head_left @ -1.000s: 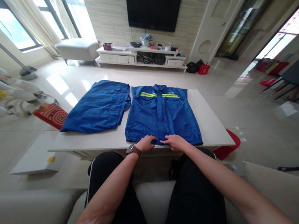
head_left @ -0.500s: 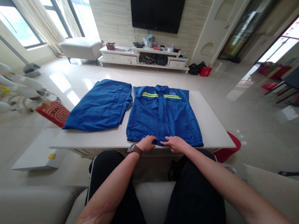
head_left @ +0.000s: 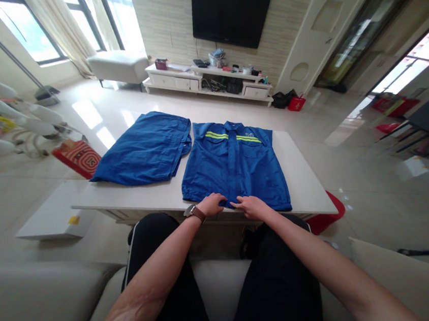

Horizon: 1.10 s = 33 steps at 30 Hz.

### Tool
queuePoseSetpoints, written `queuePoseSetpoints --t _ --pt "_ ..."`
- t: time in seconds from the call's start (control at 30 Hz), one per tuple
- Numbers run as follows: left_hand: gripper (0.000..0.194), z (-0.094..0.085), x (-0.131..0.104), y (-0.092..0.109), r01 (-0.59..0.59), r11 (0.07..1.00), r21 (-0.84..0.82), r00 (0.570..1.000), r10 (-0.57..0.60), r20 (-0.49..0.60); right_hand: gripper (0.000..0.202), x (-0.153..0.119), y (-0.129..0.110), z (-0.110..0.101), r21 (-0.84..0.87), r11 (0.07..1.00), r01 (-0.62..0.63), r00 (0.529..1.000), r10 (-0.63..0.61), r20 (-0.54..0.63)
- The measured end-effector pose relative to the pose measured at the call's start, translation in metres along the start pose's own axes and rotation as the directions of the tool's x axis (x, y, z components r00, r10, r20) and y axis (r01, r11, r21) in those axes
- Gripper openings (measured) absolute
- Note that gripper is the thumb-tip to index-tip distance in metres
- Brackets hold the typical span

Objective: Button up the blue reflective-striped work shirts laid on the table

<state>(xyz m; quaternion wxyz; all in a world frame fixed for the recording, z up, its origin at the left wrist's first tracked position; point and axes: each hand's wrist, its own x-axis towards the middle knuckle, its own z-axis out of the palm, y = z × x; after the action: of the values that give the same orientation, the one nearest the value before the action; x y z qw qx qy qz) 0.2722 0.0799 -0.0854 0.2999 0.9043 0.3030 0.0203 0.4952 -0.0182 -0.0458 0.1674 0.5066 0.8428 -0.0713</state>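
A blue work jacket with yellow-green reflective stripes lies front up on the white table, its collar toward the far side and its sleeves out of sight. At the middle of its bottom hem, my left hand, with a watch on the wrist, is closed on the fabric. Just to the right, my right hand pinches the same hem, its index finger pointing inward. The two hands are a short gap apart. Left of the jacket lies another folded blue garment, which neither hand touches.
A red paper bag and a white box stand left of the table. A red stool shows under its right end. Beyond are a TV cabinet and a wall television. Sofa cushions flank my legs.
The camera view has shifted slightly. My hands stay at the jacket's hem, and both garments lie as before.
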Motion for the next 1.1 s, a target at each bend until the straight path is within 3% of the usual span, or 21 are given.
queuePoseSetpoints --t 0.23,0.47,0.67,1.1 --pt "0.049 -0.004 -0.003 0.005 -0.016 1.0 0.014 1.0 0.015 0.025 0.059 0.002 -0.001 -0.001 0.088 0.995 -0.053 0.998 0.056 -0.026" --pt "0.051 -0.009 -0.009 0.017 -0.009 0.996 0.094 0.996 0.0 0.095 0.064 0.0 0.001 0.002 0.184 0.981 -0.068 0.996 0.078 -0.047" --pt "0.053 -0.009 -0.011 0.021 0.003 0.992 0.126 0.993 -0.018 0.118 0.051 0.001 0.005 0.003 0.323 0.942 -0.095 0.985 0.136 -0.107" --pt "0.059 -0.01 -0.011 0.02 -0.022 0.992 0.122 0.991 0.006 0.131 0.049 0.0 0.004 -0.004 0.213 0.974 -0.08 0.995 0.091 -0.047"
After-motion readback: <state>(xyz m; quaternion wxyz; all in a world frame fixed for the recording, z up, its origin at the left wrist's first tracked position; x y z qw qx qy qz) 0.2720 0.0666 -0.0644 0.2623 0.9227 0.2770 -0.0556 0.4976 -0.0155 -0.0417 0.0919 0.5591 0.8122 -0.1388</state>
